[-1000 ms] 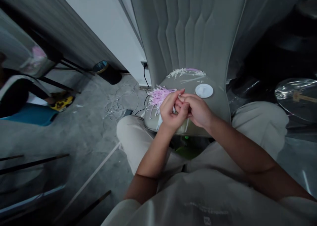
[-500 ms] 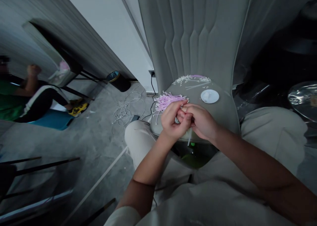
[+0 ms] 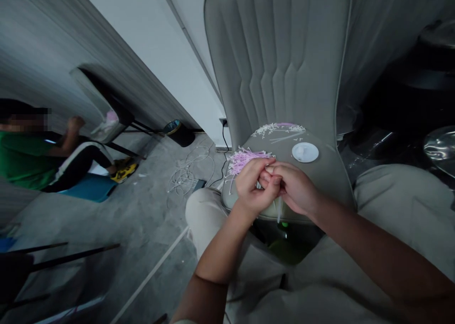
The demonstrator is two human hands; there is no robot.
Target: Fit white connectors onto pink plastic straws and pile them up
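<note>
The left hand and right hand press together at the fingertips, pinching a thin pale strip that hangs below them, above the front of a grey chair seat. Just left lies a heap of pink strips; white scraps lie along the seat's back, and a round white lid sits right. Farther off, white cables loop across the concrete floor, and a person in a green shirt sits well left.
</note>
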